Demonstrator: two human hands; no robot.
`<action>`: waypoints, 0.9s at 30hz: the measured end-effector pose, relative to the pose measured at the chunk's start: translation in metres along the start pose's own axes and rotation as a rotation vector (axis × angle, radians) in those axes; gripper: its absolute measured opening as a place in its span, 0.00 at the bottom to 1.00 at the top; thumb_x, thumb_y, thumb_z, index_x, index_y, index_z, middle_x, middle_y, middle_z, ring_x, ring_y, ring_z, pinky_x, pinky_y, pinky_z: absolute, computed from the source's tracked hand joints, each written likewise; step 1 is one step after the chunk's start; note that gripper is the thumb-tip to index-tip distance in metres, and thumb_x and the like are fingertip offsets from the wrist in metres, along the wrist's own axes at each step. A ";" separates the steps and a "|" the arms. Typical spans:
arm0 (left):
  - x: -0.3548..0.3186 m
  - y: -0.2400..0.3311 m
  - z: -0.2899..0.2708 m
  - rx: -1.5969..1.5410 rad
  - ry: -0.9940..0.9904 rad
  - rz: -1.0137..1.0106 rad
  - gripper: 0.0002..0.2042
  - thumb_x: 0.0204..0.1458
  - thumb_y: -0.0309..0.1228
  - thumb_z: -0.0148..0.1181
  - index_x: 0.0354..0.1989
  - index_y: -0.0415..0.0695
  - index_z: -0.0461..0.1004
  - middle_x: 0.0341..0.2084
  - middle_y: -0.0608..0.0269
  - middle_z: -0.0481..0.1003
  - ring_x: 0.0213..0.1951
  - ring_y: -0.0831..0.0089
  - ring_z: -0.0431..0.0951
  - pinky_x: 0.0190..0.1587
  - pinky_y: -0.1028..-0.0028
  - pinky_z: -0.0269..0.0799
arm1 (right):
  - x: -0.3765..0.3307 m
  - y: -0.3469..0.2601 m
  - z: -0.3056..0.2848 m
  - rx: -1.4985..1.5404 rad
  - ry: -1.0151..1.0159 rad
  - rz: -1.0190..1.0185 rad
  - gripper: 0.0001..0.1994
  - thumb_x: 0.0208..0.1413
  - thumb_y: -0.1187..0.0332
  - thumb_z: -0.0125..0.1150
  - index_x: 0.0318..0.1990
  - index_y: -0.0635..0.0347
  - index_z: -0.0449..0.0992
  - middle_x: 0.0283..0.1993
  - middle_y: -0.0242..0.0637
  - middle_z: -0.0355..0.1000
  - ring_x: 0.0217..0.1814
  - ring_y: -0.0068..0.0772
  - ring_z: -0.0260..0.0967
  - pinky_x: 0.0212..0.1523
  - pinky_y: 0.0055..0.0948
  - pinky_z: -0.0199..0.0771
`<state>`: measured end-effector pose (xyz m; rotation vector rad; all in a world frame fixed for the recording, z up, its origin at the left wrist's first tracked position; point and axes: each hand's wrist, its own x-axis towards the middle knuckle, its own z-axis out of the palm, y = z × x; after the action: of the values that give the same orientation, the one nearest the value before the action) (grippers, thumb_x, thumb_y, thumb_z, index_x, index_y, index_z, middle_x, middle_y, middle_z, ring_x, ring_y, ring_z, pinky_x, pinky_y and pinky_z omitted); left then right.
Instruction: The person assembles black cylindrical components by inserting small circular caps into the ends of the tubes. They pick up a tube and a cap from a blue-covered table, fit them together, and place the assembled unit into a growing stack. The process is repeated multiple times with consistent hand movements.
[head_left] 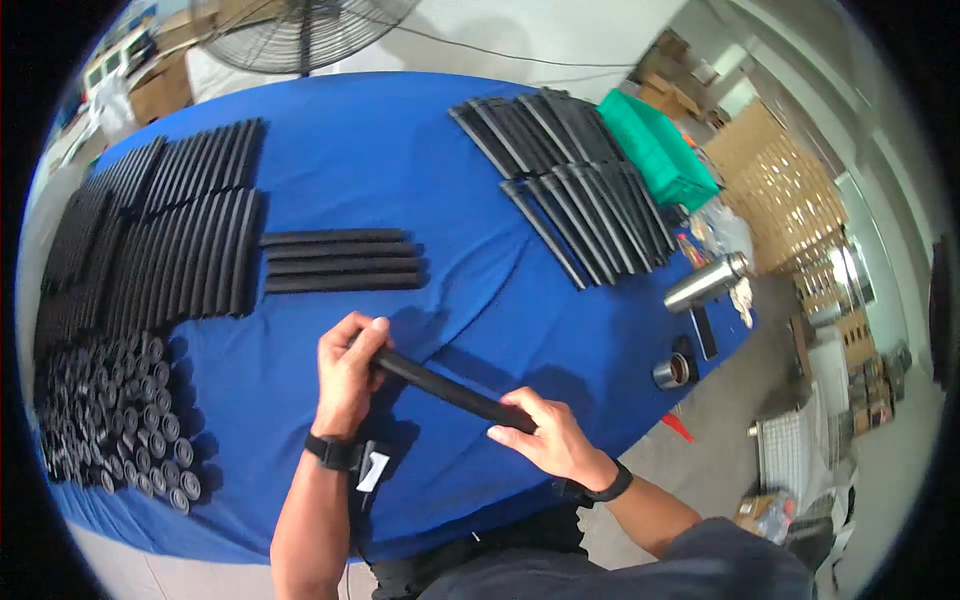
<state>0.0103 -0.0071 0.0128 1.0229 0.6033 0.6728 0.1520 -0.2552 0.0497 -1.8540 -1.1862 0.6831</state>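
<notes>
Your left hand is closed around the black tube near its ten-o'clock end, your right hand around its four-o'clock end; its long axis slants ten to four over the blue cloth; the row of loose tubes lies at twelve o'clock from your left hand, the nearer one.

Worn are a dark short-sleeved top, black bottoms and 2 black straps, 1 around each wrist.
</notes>
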 end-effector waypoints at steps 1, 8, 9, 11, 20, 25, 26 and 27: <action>-0.001 0.000 -0.001 -0.027 -0.019 0.037 0.13 0.63 0.37 0.62 0.28 0.44 0.75 0.18 0.71 0.72 0.14 0.85 0.64 0.16 0.81 0.55 | -0.002 0.003 -0.007 0.325 -0.162 0.259 0.13 0.67 0.61 0.63 0.45 0.64 0.76 0.30 0.33 0.76 0.27 0.20 0.70 0.27 0.24 0.69; 0.001 -0.011 -0.004 -0.002 -0.032 0.040 0.14 0.65 0.36 0.60 0.25 0.45 0.73 0.18 0.70 0.72 0.13 0.86 0.62 0.14 0.81 0.53 | -0.006 -0.017 -0.002 -0.162 -0.023 -0.055 0.18 0.63 0.59 0.67 0.49 0.65 0.73 0.32 0.44 0.76 0.35 0.40 0.80 0.38 0.39 0.76; 0.000 -0.007 -0.003 -0.001 -0.030 0.038 0.14 0.65 0.36 0.60 0.25 0.46 0.73 0.18 0.70 0.72 0.13 0.86 0.62 0.14 0.81 0.53 | -0.005 -0.012 -0.001 -0.215 -0.010 -0.084 0.19 0.63 0.59 0.67 0.50 0.65 0.72 0.33 0.45 0.76 0.36 0.42 0.80 0.38 0.39 0.76; 0.001 -0.009 -0.007 0.001 -0.008 0.040 0.15 0.64 0.37 0.61 0.26 0.46 0.73 0.18 0.70 0.72 0.13 0.86 0.63 0.13 0.81 0.54 | -0.002 -0.005 0.000 -0.107 -0.013 -0.068 0.18 0.65 0.56 0.65 0.48 0.64 0.73 0.30 0.41 0.76 0.31 0.36 0.78 0.33 0.36 0.74; 0.000 -0.006 -0.004 -0.012 -0.016 0.028 0.14 0.65 0.36 0.60 0.26 0.46 0.72 0.20 0.69 0.74 0.14 0.85 0.64 0.14 0.82 0.57 | 0.002 0.003 0.005 -0.194 0.133 -0.282 0.19 0.68 0.51 0.60 0.43 0.62 0.75 0.29 0.29 0.75 0.23 0.18 0.68 0.25 0.24 0.67; -0.001 -0.007 -0.003 -0.113 -0.085 0.073 0.13 0.65 0.35 0.60 0.27 0.44 0.73 0.21 0.67 0.75 0.14 0.84 0.64 0.15 0.82 0.58 | -0.001 -0.007 -0.018 0.864 -0.431 0.607 0.16 0.70 0.53 0.58 0.44 0.58 0.76 0.29 0.27 0.73 0.19 0.10 0.59 0.17 0.16 0.51; 0.001 -0.007 -0.003 -0.088 -0.073 0.065 0.13 0.65 0.36 0.60 0.27 0.44 0.73 0.21 0.67 0.75 0.14 0.84 0.65 0.15 0.82 0.58 | -0.003 -0.003 -0.012 0.550 -0.376 0.459 0.18 0.68 0.52 0.60 0.44 0.61 0.75 0.30 0.32 0.74 0.22 0.18 0.66 0.20 0.22 0.62; 0.001 -0.007 -0.004 -0.061 -0.052 0.056 0.13 0.65 0.36 0.60 0.27 0.44 0.73 0.21 0.66 0.75 0.14 0.84 0.65 0.15 0.82 0.58 | -0.003 -0.004 -0.002 0.191 -0.136 0.083 0.19 0.67 0.52 0.61 0.44 0.62 0.75 0.30 0.35 0.75 0.25 0.24 0.69 0.24 0.26 0.67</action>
<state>0.0097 -0.0072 0.0046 1.0001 0.5070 0.7075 0.1506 -0.2581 0.0543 -1.7262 -1.0929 0.9485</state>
